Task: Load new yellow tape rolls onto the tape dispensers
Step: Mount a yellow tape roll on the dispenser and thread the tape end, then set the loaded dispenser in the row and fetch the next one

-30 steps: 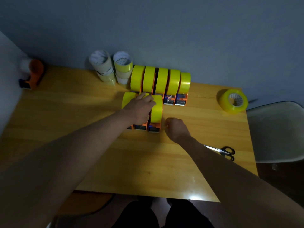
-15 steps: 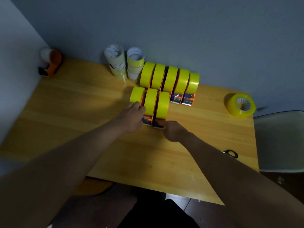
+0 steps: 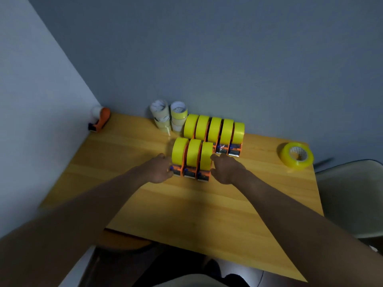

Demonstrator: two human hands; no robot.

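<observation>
Three orange tape dispensers [image 3: 193,154] loaded with yellow rolls stand side by side in a front row on the wooden table [image 3: 186,206]. My left hand [image 3: 159,169] rests against the outer side of the leftmost one, fingers loosely curled at its base. My right hand [image 3: 226,169] touches the outer side of the rightmost one. Behind them stands a back row of several loaded dispensers [image 3: 214,129]. A loose yellow tape roll [image 3: 297,155] lies flat at the table's far right.
Two stacks of used tape cores [image 3: 169,116] stand against the back wall, left of the back row. An orange dispenser [image 3: 101,120] without a yellow roll sits in the far left corner. A pale chair [image 3: 352,195] stands at the table's right edge.
My left hand slid off the top of the front row down to its left side. My right hand moved up from the front to the row's right side. The view tilted up; the scissors are out of sight.
</observation>
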